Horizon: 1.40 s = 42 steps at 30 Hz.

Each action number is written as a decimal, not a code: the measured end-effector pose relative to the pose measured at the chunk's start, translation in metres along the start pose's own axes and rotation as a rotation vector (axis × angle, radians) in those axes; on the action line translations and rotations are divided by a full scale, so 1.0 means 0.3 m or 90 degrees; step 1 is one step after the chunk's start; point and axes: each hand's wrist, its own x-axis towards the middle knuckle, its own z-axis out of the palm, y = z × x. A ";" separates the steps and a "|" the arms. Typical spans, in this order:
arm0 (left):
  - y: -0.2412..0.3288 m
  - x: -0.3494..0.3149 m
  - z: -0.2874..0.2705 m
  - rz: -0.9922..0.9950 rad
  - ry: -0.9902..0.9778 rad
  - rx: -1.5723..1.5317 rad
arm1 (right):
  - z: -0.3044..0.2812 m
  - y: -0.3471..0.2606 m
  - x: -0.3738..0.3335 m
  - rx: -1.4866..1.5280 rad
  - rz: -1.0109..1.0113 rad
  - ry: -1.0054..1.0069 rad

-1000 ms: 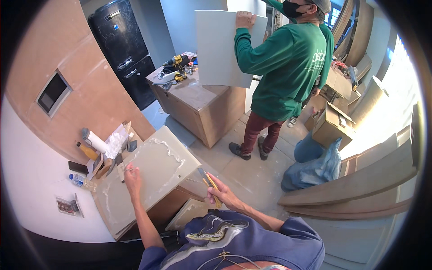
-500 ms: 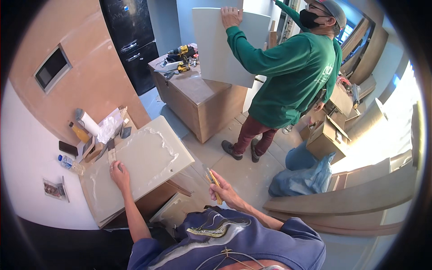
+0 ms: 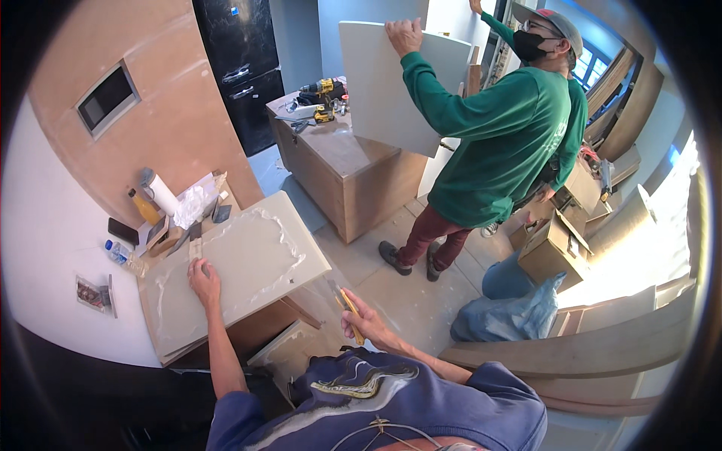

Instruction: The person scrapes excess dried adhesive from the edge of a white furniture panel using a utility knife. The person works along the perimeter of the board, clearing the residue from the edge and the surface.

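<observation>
A pale flat panel (image 3: 248,252) lies on a cabinet at my left, with a ragged bead of whitish paste along its edges. On its surface rests my left hand (image 3: 204,284), fingers loosely apart, fingertips at the end of a scraper's light handle (image 3: 195,248); whether they touch it is unclear. The scraper's dark blade points away from me. My right hand (image 3: 365,319) is closed around a yellow-handled utility knife (image 3: 350,307), held up in front of my body beside the panel's near right corner.
Left of the panel stand a plastic bottle (image 3: 120,253), a phone (image 3: 123,231), a white roll (image 3: 159,192) and crumpled wrapping (image 3: 192,212). A co-worker in green (image 3: 504,150) holds a white board (image 3: 391,83) by a wooden cabinet (image 3: 346,180) bearing drills. Boxes (image 3: 556,252) and curved boards (image 3: 571,353) occupy the right.
The view has shifted slightly. My left hand has drawn back a little from the scraper, which stays on the panel. My right hand still holds the knife in nearly the same place.
</observation>
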 end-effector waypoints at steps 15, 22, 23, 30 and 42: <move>-0.065 0.018 0.033 -0.023 0.026 -0.094 | -0.016 0.073 -0.073 0.014 -0.022 0.048; -0.046 -0.005 -0.002 0.011 0.074 -0.022 | 0.007 0.121 -0.109 0.037 0.007 0.075; -0.027 -0.006 -0.012 0.017 0.079 -0.024 | 0.015 0.119 -0.111 0.031 0.018 0.083; 0.156 -0.019 -0.071 0.174 0.010 -0.011 | 0.113 0.028 -0.064 -0.108 0.069 0.131; 0.323 0.292 0.259 0.345 -0.234 -0.264 | 0.331 -0.232 0.174 -0.563 0.112 0.156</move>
